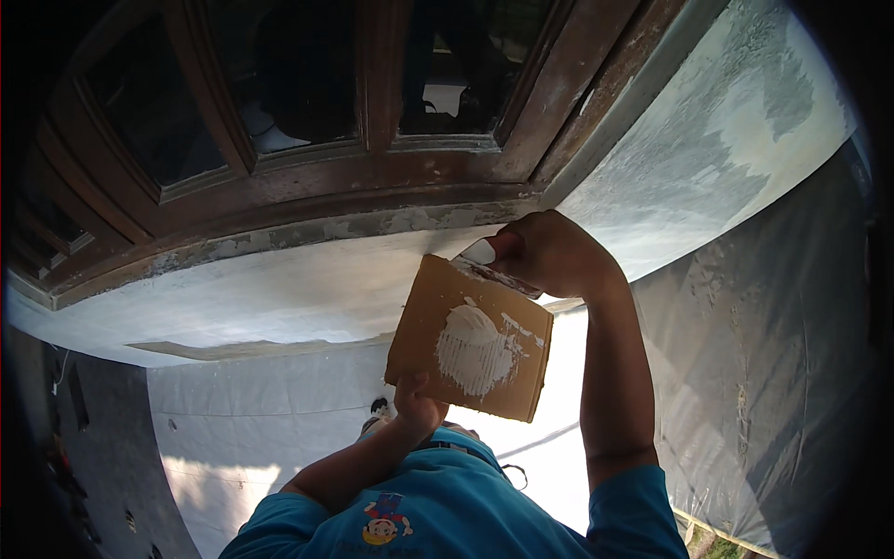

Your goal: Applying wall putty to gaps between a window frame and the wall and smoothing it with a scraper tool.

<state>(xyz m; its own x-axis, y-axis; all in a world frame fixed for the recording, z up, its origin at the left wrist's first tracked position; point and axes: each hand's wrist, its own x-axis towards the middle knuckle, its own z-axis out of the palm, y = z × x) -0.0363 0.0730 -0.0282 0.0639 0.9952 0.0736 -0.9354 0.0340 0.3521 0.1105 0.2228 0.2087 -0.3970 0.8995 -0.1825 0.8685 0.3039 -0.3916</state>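
My left hand (419,406) grips the lower left corner of a brown cardboard piece (416,321), thumb on top and the other fingers hidden beneath. A mound of white putty (475,340), ridged across its lower part, lies on the cardboard, with small smears to its right. At the board's upper right edge my right hand (563,256) is closed around the reddish handle of a putty knife (486,267). Its blade is coated with white putty and overlaps the board's top edge; whether it touches the board I cannot tell.
Ahead stands a brown wooden window frame (372,172) with glass panes, above a whitish plastered wall (279,298). More patchy grey and white wall (717,130) rises at the right. Grey sheeting (726,373) spreads at lower right, and pale sheeting (270,401) covers the ground at left.
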